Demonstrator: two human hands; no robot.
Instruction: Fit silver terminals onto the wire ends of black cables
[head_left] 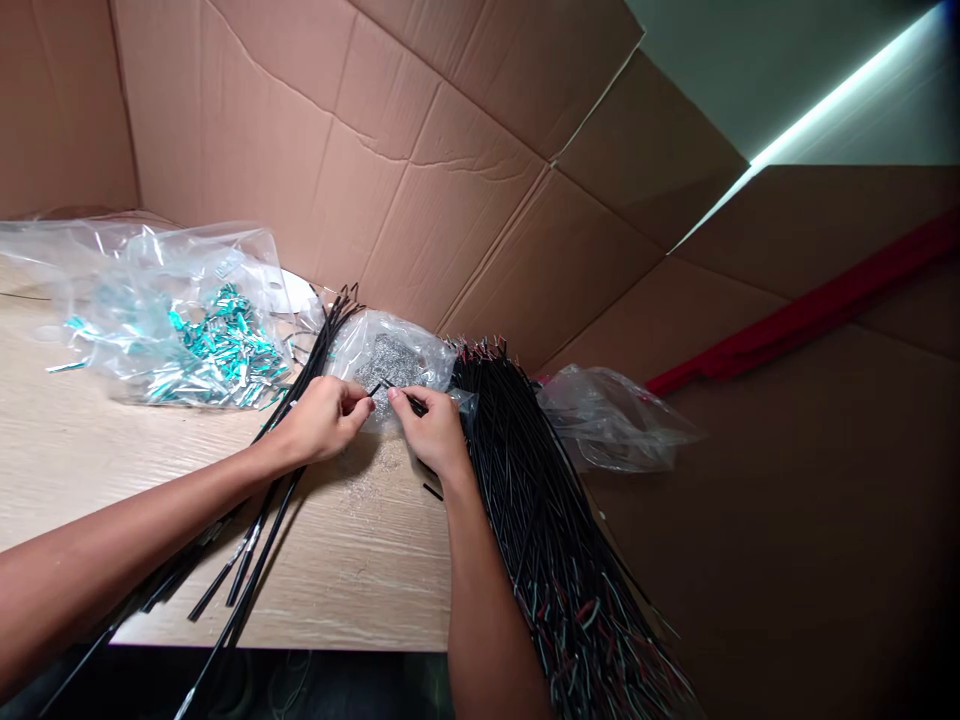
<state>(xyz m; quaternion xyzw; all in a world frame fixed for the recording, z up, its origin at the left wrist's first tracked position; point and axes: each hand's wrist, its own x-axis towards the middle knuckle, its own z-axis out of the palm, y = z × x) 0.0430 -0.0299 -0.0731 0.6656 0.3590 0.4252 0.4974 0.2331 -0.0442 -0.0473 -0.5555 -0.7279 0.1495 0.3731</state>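
My left hand [330,415] is closed in a pinch, with the short dark end of a black cable [374,391] sticking out past the fingertips. Close beside it, my right hand [433,430] is wrapped round a slim black tool [416,404], perhaps tweezers; its thin tip points at the cable end. Whether the tip touches the cable, I cannot tell. Under my left wrist and forearm runs a loose bunch of black cables [319,350]. Behind both hands lies a clear bag of small silvery pieces [394,355].
A thick bundle of black cables [525,460] with red and white wire ends lies right of my right forearm. A clear bag of teal and silver strips [229,340] sits on the wooden table [367,560] at left. Another plastic bag [607,420] and cardboard walls [465,200] stand beyond.
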